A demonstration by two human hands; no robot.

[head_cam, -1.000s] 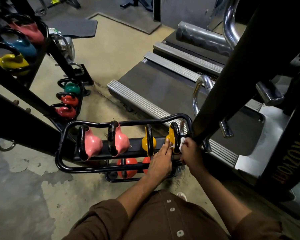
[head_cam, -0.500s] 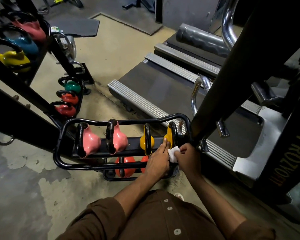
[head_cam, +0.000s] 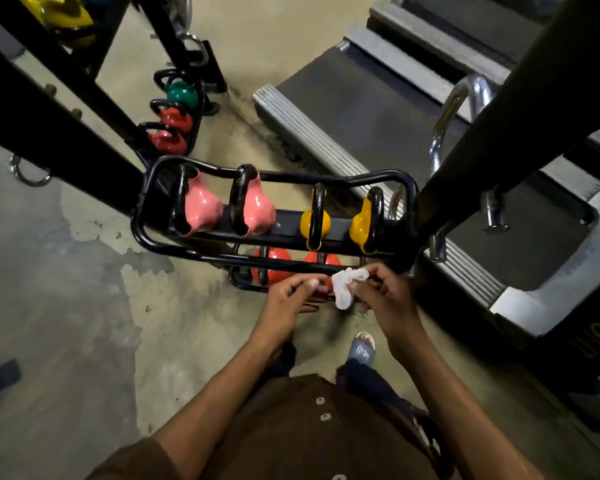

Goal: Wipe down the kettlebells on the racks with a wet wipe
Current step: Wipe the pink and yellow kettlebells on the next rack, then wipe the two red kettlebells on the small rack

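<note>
A black tube rack (head_cam: 142, 233) holds two pink kettlebells (head_cam: 201, 209) and two yellow kettlebells (head_cam: 361, 225) on its upper tier. Red kettlebells (head_cam: 274, 265) sit on the tier below. My right hand (head_cam: 385, 299) pinches a crumpled white wet wipe (head_cam: 347, 285) just in front of the rack's near rail. Beside the wipe, my left hand (head_cam: 291, 299) has its fingers loosely curled and holds nothing; its fingertips are close to the wipe. Both hands are off the kettlebells.
A second low rack (head_cam: 194, 109) with green and red kettlebells stands further back left. A yellow kettlebell (head_cam: 63, 15) sits on a high rack at top left. A thick black post (head_cam: 499, 116) rises at the right. Behind it lies a treadmill deck (head_cam: 361, 109). My sandalled foot (head_cam: 362, 348) is on the concrete floor.
Both hands have pulled back from the right yellow kettlebell toward me and lower. The wipe stays in my right hand. My head has tilted further down.
</note>
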